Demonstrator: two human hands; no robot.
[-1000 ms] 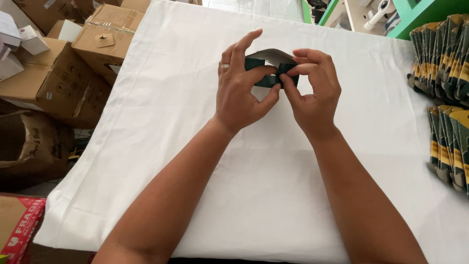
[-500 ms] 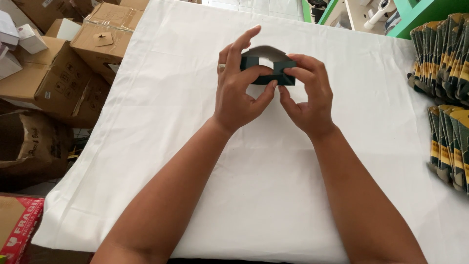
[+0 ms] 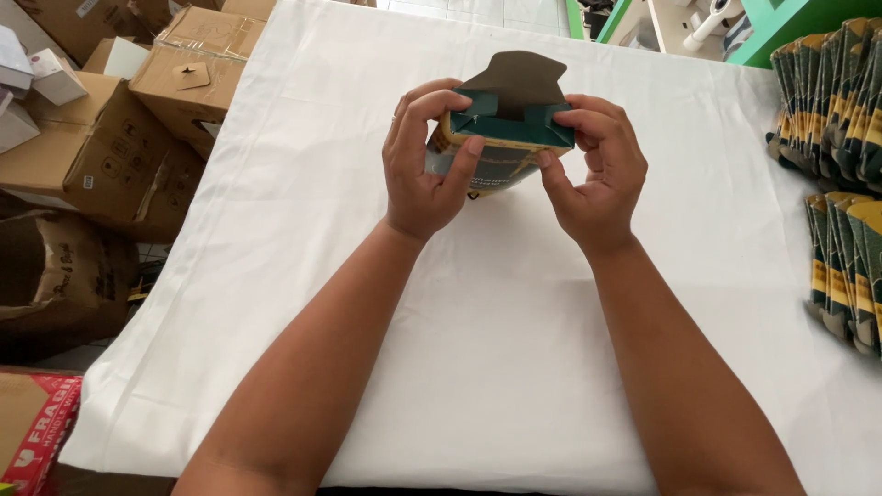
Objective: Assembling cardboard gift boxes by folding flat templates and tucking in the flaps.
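Here both hands grip one small carton (image 3: 501, 147), held up over the far middle of the bench (image 3: 276, 303), clear of the white cloth. The left hand (image 3: 424, 161) wraps its left side with the thumb pressed on the front; the right hand (image 3: 595, 165) pinches the right top corner, fingers curled behind. The top is open: two teal side flaps are folded in and the dark tuck flap (image 3: 522, 78) stands upright. Pressing those side flaps too hard could crease them, and the tuck flap might then miss its slot or buckle; whether a slot is there I cannot tell from this angle. Against half a second ago, the carton has been lifted and tilted, so more of its printed front shows, and the tuck flap stands taller. Stacks of flat cartons (image 3: 841, 101) lie at the right edge, brown boxes (image 3: 110, 138) on the left.
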